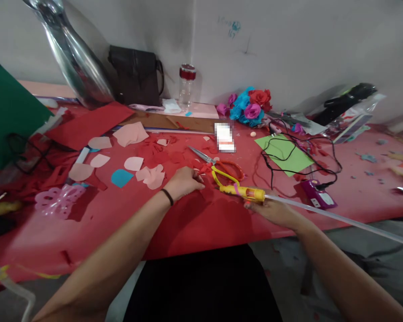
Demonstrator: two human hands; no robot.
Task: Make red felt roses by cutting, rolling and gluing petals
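Observation:
My right hand (277,212) is wrapped round a yellow hot glue gun (245,192). A long clear glue stick (336,213) runs out of its back end to the right. The gun's nozzle points left, towards my left hand (184,182), whose fingers are pinched together low over the red table. Whatever lies between those fingertips is hidden or blends with the red surface. Just beyond both hands lie scissors (203,154) with yellow and red handles. Pale pink paper petals (151,176) and a blue petal (122,178) lie left of my left hand.
Paper flowers (250,107) and a lidded glass bottle (187,87) stand along the wall, near a dark bag (134,75). A black cable (298,167) crosses green paper (284,154) to a purple power box (318,195). A silver vase (70,58) leans at back left.

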